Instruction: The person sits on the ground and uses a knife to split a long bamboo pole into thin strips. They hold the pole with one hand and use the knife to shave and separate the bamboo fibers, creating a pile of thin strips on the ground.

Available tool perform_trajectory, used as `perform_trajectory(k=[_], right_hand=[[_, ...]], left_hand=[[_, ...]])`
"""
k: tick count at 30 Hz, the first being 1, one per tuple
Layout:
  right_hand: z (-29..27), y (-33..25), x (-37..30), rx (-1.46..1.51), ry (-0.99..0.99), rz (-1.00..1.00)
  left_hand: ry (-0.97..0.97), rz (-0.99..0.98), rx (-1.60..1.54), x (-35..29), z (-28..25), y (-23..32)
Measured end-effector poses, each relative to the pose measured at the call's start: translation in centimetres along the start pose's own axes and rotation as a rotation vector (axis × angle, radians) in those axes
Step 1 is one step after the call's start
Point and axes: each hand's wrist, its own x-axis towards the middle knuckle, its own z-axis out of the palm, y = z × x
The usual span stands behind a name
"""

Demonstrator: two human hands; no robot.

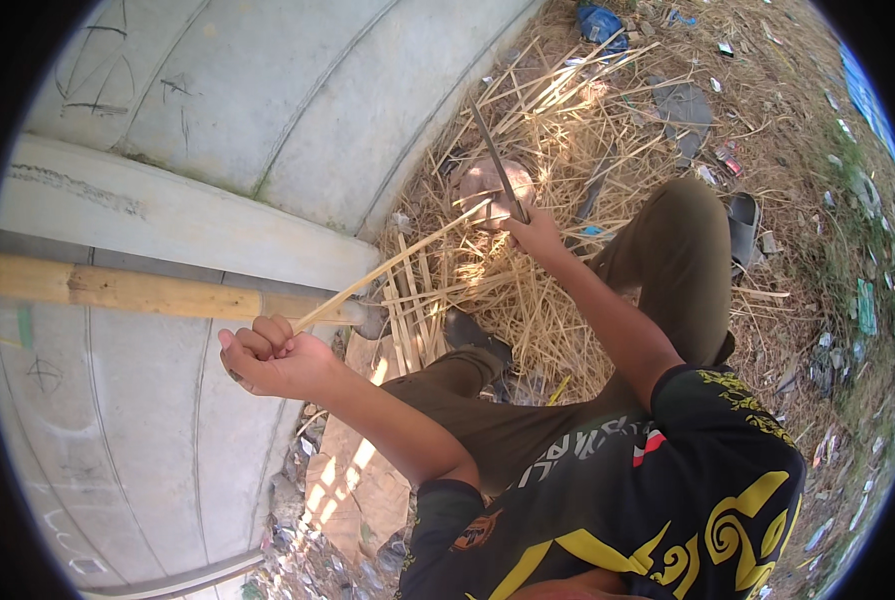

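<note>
My left hand (275, 358), at the left by the wall, is closed around one end of a thin pale strip (387, 266), which looks like split bamboo. From there the strip slants up to the right, its far end meeting the blade near my other hand. My right hand (535, 234) grips a long dark knife (497, 160), its blade pointing up and away to the left. Just behind the blade and strip end sits a round, stump-like block (479, 182). The knife's handle is mostly hidden by my fingers.
A concrete panel wall (267, 90) rises on the left, with a thick bamboo pole (137, 288) along it. Many cut strips (527, 330) litter the ground around my feet. A blue plastic bag (599, 25) lies at the far side, and flattened cardboard (362, 510) below my left arm.
</note>
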Motion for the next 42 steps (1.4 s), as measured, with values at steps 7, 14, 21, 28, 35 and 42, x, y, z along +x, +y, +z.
perform_trajectory(k=[7,14,21,28,35,42], right_hand=[[-0.3,0.4,-0.6,-0.283,-0.139,0.357],[3.8,-7.8,-4.7,-0.286,0.017,-0.329],[1.2,5.5,-4.0,-0.665,-0.081,-0.063],[3.4,-5.7,-4.3,-0.397,-0.08,-0.244],[-0.1,6.6,-3.5,-0.641,-0.168,-0.045],[3.0,-2.0,-4.2,-0.768,-0.251,-0.345]], left_hand=[[0.094,0.094,-0.001,-1.4,1.9,-0.5],[0.291,0.161,0.041,-1.9,2.1,-1.2],[0.441,0.19,0.249,-0.6,2.8,-2.0],[0.523,0.222,0.393,0.8,1.1,-2.6],[0.453,0.147,0.414,0.4,2.5,-3.2],[0.536,0.207,0.322,1.5,1.2,-2.2]])
